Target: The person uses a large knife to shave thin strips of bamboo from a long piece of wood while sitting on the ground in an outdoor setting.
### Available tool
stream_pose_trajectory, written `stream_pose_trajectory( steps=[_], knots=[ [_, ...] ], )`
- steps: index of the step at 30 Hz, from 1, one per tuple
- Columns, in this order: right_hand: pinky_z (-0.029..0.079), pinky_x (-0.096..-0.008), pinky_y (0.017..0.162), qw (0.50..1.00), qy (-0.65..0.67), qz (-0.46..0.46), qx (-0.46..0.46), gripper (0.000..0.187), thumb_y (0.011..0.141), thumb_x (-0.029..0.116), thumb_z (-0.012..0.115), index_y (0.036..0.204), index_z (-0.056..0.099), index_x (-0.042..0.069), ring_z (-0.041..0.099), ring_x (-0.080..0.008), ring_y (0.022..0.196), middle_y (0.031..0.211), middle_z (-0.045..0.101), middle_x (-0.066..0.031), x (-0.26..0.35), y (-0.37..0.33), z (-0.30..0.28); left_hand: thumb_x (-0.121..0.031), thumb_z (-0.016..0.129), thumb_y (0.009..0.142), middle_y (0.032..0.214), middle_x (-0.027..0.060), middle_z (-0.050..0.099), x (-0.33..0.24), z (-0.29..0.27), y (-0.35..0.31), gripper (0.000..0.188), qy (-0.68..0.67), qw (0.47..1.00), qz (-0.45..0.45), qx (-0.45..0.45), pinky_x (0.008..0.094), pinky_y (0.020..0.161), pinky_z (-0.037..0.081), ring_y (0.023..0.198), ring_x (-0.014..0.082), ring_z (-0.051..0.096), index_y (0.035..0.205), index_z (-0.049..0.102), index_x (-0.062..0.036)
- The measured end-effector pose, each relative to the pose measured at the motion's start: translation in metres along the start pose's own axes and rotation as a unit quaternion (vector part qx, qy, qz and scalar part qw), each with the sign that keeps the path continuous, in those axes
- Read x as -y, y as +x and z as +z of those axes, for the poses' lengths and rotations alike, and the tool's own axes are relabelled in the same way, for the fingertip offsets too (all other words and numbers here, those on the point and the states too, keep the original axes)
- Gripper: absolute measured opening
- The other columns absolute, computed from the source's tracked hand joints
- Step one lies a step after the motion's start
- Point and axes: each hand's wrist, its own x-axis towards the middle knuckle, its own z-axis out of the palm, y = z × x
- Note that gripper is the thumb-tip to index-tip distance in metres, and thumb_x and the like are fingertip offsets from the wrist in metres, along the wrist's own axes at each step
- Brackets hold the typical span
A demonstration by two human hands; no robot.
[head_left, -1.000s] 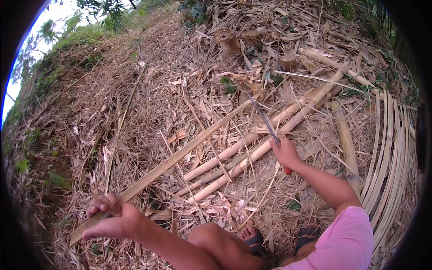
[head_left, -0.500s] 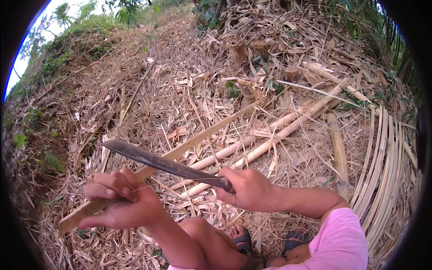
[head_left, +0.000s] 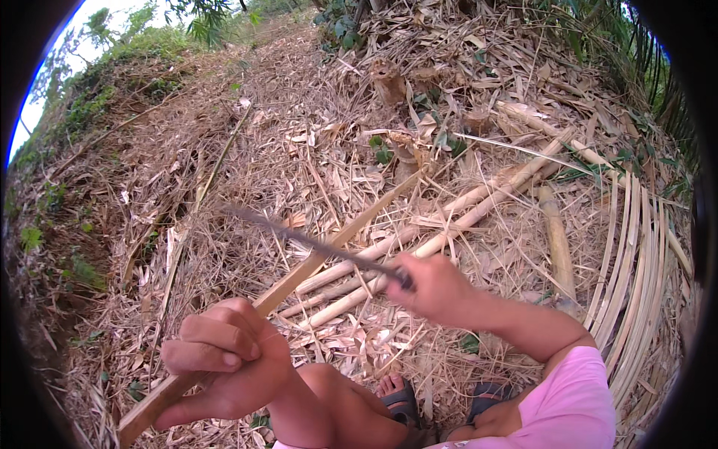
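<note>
My left hand [head_left: 243, 367] is closed around a long split bamboo strip [head_left: 288, 289] near its lower end. The strip slants up and away to the right, its far end against a cut stump [head_left: 407, 152]. In my right hand [head_left: 434, 290] is the dark handle of a machete [head_left: 329, 250], most of the handle hidden by the fingers. The blade, blurred by motion, points left and crosses over the strip ahead of my left hand. Whether its edge touches the strip, I cannot tell.
Bamboo poles [head_left: 464, 222] lie on the litter beyond my right hand, with a short thick piece [head_left: 556, 239] beside them. Thin split strips [head_left: 632, 269] curve along the right side. More stumps [head_left: 387, 81] stand farther off. My sandalled feet [head_left: 404, 404] are below.
The machete and my right hand have moved right, away from my left hand, and the blade has turned edge-on. My left hand has shifted slightly right and down with the strip.
</note>
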Motion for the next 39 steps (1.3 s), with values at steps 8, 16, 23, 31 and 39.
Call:
stream_pose_trajectory(
  steps=[8,16,23,31,39],
  knots=[
    [0.053,-0.0415,0.053,0.999,0.025,-0.022,0.002,0.026,0.088,0.027,0.061,0.090,0.056,0.002,0.064,-0.0307,0.052,0.065,0.065,-0.0148,0.001,-0.004,-0.002,-0.074,0.027,0.091,0.053,0.0024,0.038,0.001,0.001,-0.003,0.071,-0.009,1.000,-0.014,0.008,0.0213,0.038,0.019,0.037,0.0063,0.025,0.066,0.041,-0.0083],
    [0.050,-0.0360,0.049,0.993,0.075,0.082,-0.028,0.016,0.084,0.018,0.065,0.088,0.061,0.003,0.063,-0.0240,0.049,0.056,0.059,-0.0103,-0.039,-0.009,-0.002,-0.070,0.035,0.092,0.050,0.0002,0.038,-0.013,0.008,-0.007,0.066,0.000,0.996,-0.025,0.091,0.0210,0.040,0.020,0.036,0.0047,0.024,0.062,0.041,-0.0108],
    [0.051,-0.0398,0.048,0.995,-0.069,-0.057,-0.043,0.025,0.081,0.028,0.068,0.085,0.057,0.006,0.063,-0.0297,0.050,0.058,0.062,-0.0088,-0.053,-0.025,-0.006,-0.065,0.042,0.093,0.047,0.0000,0.039,-0.009,0.009,-0.014,0.063,-0.014,0.995,-0.020,0.095,0.0203,0.042,0.021,0.035,0.0044,0.024,0.061,0.042,-0.0111],
    [0.052,-0.0400,0.050,1.000,-0.017,-0.009,0.014,0.023,0.083,0.028,0.066,0.089,0.059,0.006,0.065,-0.0298,0.052,0.058,0.062,-0.0105,-0.010,-0.039,-0.020,-0.074,0.028,0.090,0.066,0.0062,0.044,-0.010,-0.008,-0.017,0.071,0.033,0.998,-0.023,0.051,0.0232,0.042,0.024,0.044,0.0077,0.032,0.075,0.045,-0.0068],
    [0.051,-0.0400,0.049,0.998,0.050,-0.013,0.021,0.022,0.084,0.027,0.066,0.087,0.060,0.006,0.064,-0.0292,0.051,0.057,0.061,-0.0101,-0.008,-0.033,-0.015,-0.076,0.024,0.088,0.076,0.0050,0.041,-0.010,0.012,0.000,0.074,0.082,0.967,-0.014,-0.240,0.0228,0.049,0.037,0.062,0.0138,0.043,0.076,0.046,-0.0069]
  ],
)
